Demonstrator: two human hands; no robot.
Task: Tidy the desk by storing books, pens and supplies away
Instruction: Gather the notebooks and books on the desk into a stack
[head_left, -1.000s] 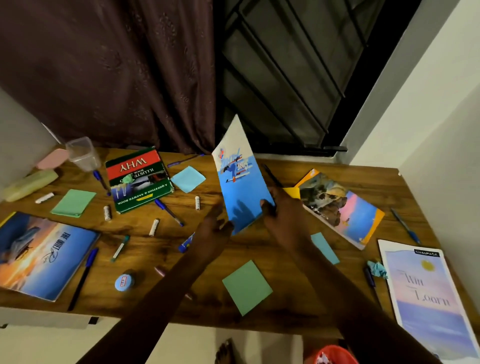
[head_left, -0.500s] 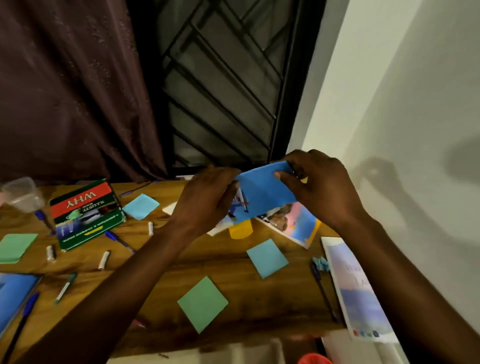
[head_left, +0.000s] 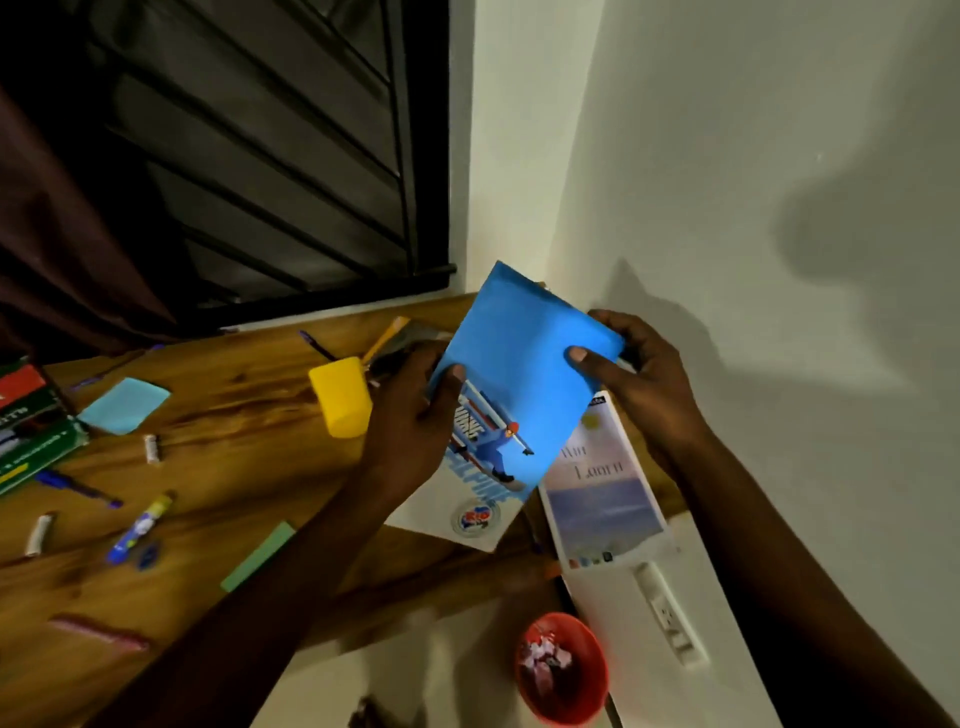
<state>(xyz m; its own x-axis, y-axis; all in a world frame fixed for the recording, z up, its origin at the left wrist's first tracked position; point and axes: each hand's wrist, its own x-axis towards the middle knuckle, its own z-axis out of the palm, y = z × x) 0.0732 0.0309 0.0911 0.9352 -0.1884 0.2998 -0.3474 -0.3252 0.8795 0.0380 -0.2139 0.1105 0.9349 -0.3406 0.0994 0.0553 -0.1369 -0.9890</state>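
Observation:
Both my hands hold a thin blue book with a cartoon figure on its cover, lifted above the right end of the wooden desk. My left hand grips its left edge, thumb on the cover. My right hand grips its right edge, thumb on top. Below it lies a pale book at the desk's right edge. A yellow cup stands just left of my left hand. Pens, a glue stick, chalk pieces and sticky notes lie scattered at the left.
A green and red book sits at the far left edge. A red bin with paper scraps stands on the floor below the desk's right end. The white wall with a socket is close on the right; a barred window is behind.
The view has swung right and the blue book has been carried with both hands toward the desk's right end, tilting so its cover faces up over the pale book.

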